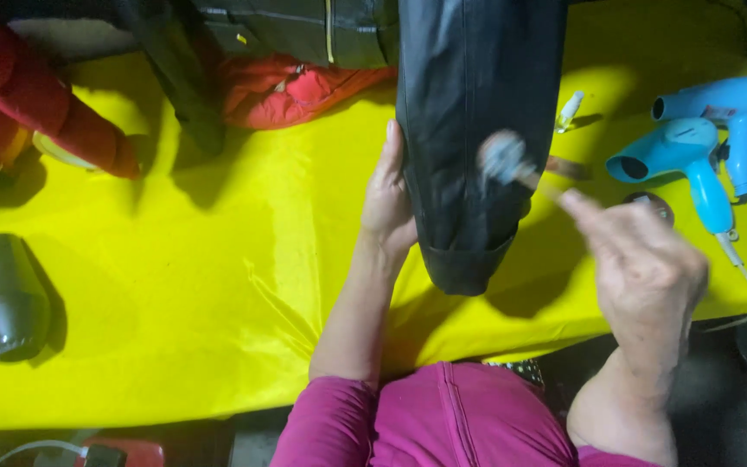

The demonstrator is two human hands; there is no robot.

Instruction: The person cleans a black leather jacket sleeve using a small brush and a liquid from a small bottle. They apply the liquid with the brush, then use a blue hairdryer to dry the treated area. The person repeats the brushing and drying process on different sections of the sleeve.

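While brush (505, 158) blurs, sleeve (469, 138) btwn hands, L (388, 195) touching, R (641, 259).

- 2 blue dryers, far right: one (683, 160), another (731, 108)
- 1 black dryer (6, 307), near left
- 1 dark sleeve (469, 130)
- 1 brush (505, 158)
- 1 small bottle (568, 111)
- 2 red jackets: one (36, 99), another (291, 91)
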